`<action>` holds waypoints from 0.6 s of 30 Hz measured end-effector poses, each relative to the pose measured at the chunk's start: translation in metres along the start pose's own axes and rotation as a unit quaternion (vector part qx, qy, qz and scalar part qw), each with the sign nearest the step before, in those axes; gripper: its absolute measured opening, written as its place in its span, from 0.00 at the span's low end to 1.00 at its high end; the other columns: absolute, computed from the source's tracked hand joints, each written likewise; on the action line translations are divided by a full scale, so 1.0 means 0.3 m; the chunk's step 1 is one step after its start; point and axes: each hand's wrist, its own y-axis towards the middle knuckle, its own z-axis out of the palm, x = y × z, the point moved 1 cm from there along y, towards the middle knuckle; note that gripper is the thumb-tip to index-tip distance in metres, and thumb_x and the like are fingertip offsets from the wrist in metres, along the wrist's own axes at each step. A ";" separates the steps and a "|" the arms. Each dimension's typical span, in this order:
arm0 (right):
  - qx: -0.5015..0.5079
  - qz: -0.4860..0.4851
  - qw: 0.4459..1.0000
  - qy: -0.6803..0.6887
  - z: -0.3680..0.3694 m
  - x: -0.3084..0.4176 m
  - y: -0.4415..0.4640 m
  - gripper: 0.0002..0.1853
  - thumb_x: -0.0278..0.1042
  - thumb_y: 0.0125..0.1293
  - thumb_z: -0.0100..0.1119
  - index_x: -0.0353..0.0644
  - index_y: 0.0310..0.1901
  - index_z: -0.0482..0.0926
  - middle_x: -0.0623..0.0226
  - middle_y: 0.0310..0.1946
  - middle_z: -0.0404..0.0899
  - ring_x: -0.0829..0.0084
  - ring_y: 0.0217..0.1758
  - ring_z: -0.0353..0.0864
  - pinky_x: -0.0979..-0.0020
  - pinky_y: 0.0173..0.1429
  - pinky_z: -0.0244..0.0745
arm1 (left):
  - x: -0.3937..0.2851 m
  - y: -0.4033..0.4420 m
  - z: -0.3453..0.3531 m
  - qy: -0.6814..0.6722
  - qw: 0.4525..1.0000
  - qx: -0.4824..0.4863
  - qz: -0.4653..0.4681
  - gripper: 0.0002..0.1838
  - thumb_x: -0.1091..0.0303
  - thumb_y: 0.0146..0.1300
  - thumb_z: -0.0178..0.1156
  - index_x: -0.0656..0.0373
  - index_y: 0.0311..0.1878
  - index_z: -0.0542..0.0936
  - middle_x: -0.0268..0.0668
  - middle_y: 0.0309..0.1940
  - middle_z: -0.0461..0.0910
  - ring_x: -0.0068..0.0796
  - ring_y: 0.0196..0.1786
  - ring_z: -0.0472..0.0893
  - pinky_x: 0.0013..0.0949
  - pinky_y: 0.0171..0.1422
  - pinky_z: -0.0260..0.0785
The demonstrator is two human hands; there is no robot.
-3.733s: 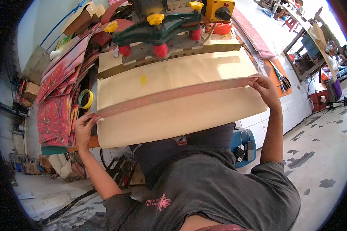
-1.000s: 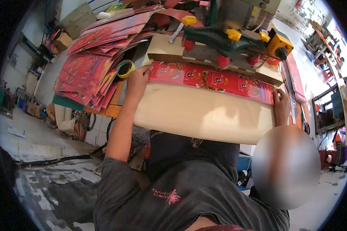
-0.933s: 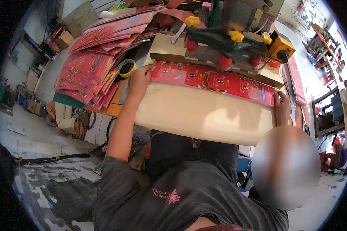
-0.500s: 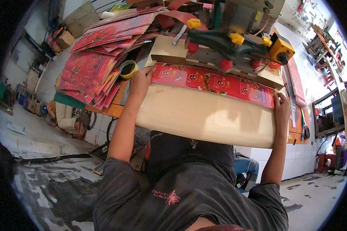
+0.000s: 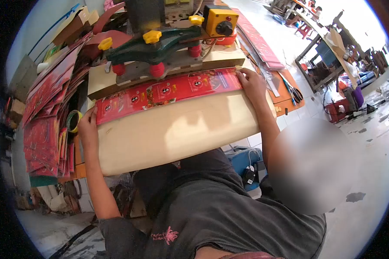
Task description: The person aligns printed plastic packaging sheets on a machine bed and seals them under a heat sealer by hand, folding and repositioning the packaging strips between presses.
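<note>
A long red printed strip [image 5: 166, 93] lies across the cream-coloured padded board [image 5: 177, 131], along the front edge of the press machine [image 5: 155, 49]. My left hand [image 5: 89, 127] pinches the strip's left end, fingers closed on it. At the other end, my right hand [image 5: 251, 84] grips the right edge between thumb and fingers. The machine's bar sits just behind the strip's far edge; whether it touches the strip I cannot tell. Yellow knobs and red round parts line the machine's green frame.
Piles of red printed sheets [image 5: 43, 138] stand at the left, with a yellow tape roll [image 5: 74, 121] beside my left hand. Scissors [image 5: 294, 93] and red packs [image 5: 259, 43] lie at the right. A yellow control box [image 5: 220, 21] sits behind. A blurred oval covers part of my right arm.
Since the oldest frame, the plain pinkish strip in my hands is gone and the red printed one lies there. Over the last second my view has turned, while both hands stay at the strip's ends.
</note>
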 end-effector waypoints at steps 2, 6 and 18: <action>0.005 0.006 1.000 -0.001 0.001 -0.001 0.006 0.17 0.52 0.72 0.61 0.52 0.50 0.91 0.55 0.30 0.88 0.56 0.36 0.88 0.56 0.46 0.80 | -0.011 -0.003 -0.004 0.014 1.000 0.004 0.007 0.22 0.55 0.78 0.58 0.66 0.60 0.84 0.54 0.51 0.87 0.46 0.55 0.88 0.38 0.60 0.75; 0.012 0.015 1.000 -0.002 0.011 -0.011 0.011 0.19 0.55 0.72 0.62 0.52 0.50 0.90 0.54 0.32 0.88 0.55 0.39 0.88 0.55 0.49 0.79 | 0.026 0.006 0.012 0.004 1.000 -0.003 0.022 0.21 0.57 0.79 0.57 0.66 0.59 0.84 0.55 0.51 0.87 0.47 0.54 0.88 0.39 0.60 0.75; 0.023 0.031 0.999 -0.010 -0.008 0.019 0.008 0.18 0.53 0.72 0.61 0.51 0.51 0.90 0.52 0.35 0.89 0.53 0.43 0.89 0.54 0.51 0.80 | 0.010 -0.002 0.002 -0.008 0.999 -0.009 0.039 0.20 0.58 0.79 0.57 0.65 0.59 0.84 0.54 0.52 0.87 0.47 0.56 0.87 0.38 0.61 0.74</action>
